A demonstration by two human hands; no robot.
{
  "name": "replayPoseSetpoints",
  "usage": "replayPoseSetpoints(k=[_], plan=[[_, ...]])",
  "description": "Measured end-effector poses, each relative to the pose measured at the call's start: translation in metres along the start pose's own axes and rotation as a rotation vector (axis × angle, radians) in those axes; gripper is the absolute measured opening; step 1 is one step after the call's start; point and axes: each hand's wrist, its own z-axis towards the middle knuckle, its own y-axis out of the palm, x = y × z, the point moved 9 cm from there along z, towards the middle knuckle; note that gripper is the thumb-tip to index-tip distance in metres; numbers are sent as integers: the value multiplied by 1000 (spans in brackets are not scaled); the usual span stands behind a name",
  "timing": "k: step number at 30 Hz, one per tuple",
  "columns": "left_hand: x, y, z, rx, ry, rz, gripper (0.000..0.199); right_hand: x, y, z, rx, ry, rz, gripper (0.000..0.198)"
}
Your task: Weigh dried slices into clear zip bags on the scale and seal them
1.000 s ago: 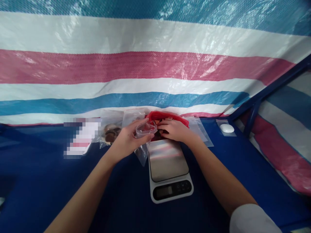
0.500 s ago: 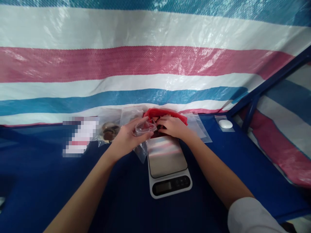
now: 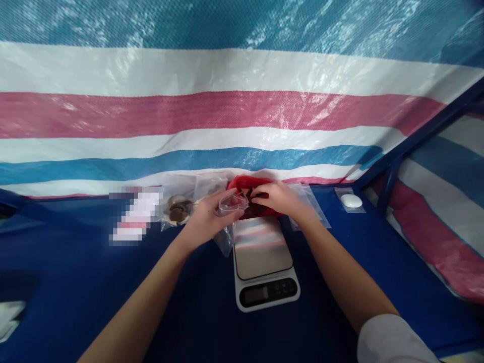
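Observation:
My left hand point(image 3: 207, 216) grips a clear plastic bag point(image 3: 231, 203), its mouth spread between thumb and fingers. Beside it, my right hand point(image 3: 275, 196) bends over a red plastic bag point(image 3: 260, 210) with its fingers closed over dark pieces. What those fingertips hold is too small to make out. The red bag lies open behind the kitchen scale point(image 3: 262, 252), which has a bare metal plate and a dark display strip. To the left of my left hand is a clear bag with brown and pale dried pieces point(image 3: 177, 209).
A blurred paper point(image 3: 138, 217) lies at left. Flat clear bags point(image 3: 312, 209) rest right of the red bag; a white oval item point(image 3: 351, 201) sits on another bag. Striped sheeting point(image 3: 227, 111) rises behind the blue table point(image 3: 204, 322). A blue frame bar point(image 3: 419, 133) stands at right.
The view has tilted up slightly, so everything sits lower. My right hand has shifted a little to the right, and more of the red bag's inside shows. My left hand keeps hold of the clear bag.

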Motion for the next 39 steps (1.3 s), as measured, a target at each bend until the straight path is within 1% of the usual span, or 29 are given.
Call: replayPoseSetpoints(k=[4, 7, 9, 11, 14, 18, 20, 22, 25, 29, 33, 36, 39], plan=[[3, 3, 1, 5, 19, -5, 49, -4, -22, -3, 90, -15, 228, 16], [6, 10, 0, -2, 41, -40, 51, -9, -37, -7, 153, -30, 403, 15], [7, 15, -1, -1, 41, -52, 54, -16, -43, -10, 170, -47, 498, 18], [6, 19, -2, 7, 28, -48, 58, -26, -46, -12, 155, -77, 548, 20], [6, 23, -3, 24, 30, -45, 59, -43, -46, -14, 100, -125, 535, 18], [9, 27, -4, 19, 75, -54, 57, -62, -36, -15, 5, -192, 374, 14], [9, 29, -4, 7, 83, -51, 54, -69, -34, -15, -2, -246, 284, 13], [9, 30, -4, -1, 82, -50, 53, -73, -34, -16, 15, -284, 248, 13], [7, 30, -4, 1, 60, -41, 54, -73, -34, -16, 13, -282, 289, 14], [5, 31, -3, -14, 15, -33, 46, -70, -31, -17, -61, -242, 413, 20], [6, 28, -2, -7, 15, -86, 48, -60, -39, -19, -59, -211, 505, 22], [9, 22, -1, 3, 34, -61, 42, -44, -51, -19, -7, -187, 476, 21], [10, 14, 0, 26, 33, -40, 43, -24, -56, -18, 42, -132, 350, 20]])
